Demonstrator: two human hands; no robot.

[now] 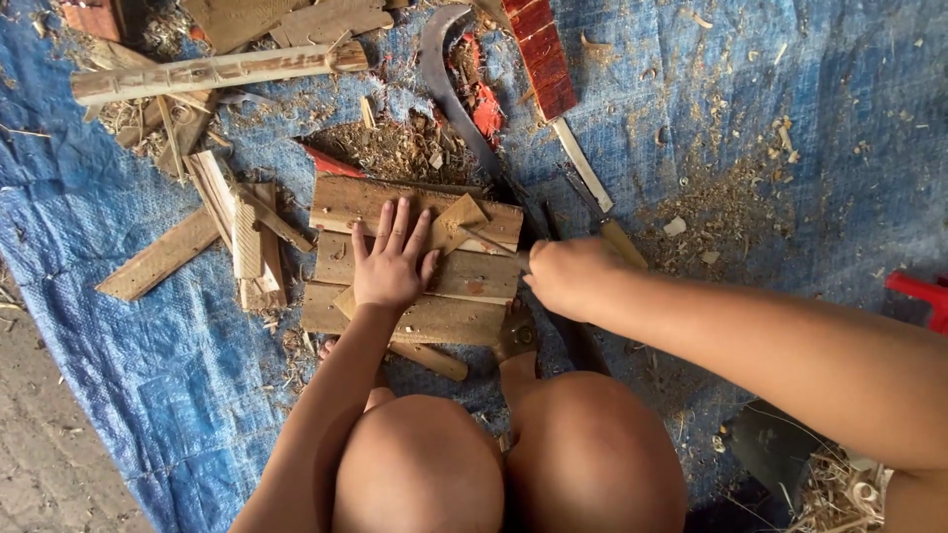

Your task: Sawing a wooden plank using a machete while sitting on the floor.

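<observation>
A small panel of wooden boards [341,202] lies on the blue tarp in front of my knees. My left hand [391,259] rests flat on it with fingers spread, pinning a thin light wooden piece [456,219] that lies diagonally across the boards. My right hand [565,271] is closed around a slim tool [491,243] whose metal tip points left onto that piece. The tool's handle is hidden inside my fist.
A curved blade [446,84] and a red-painted slat [540,54] lie beyond the panel. A round pole [212,71], loose wood offcuts [158,259] and shavings sit at the left. A knife with a pale handle [614,234] lies beside my right hand. The blue tarp [810,118] edge runs along the lower left.
</observation>
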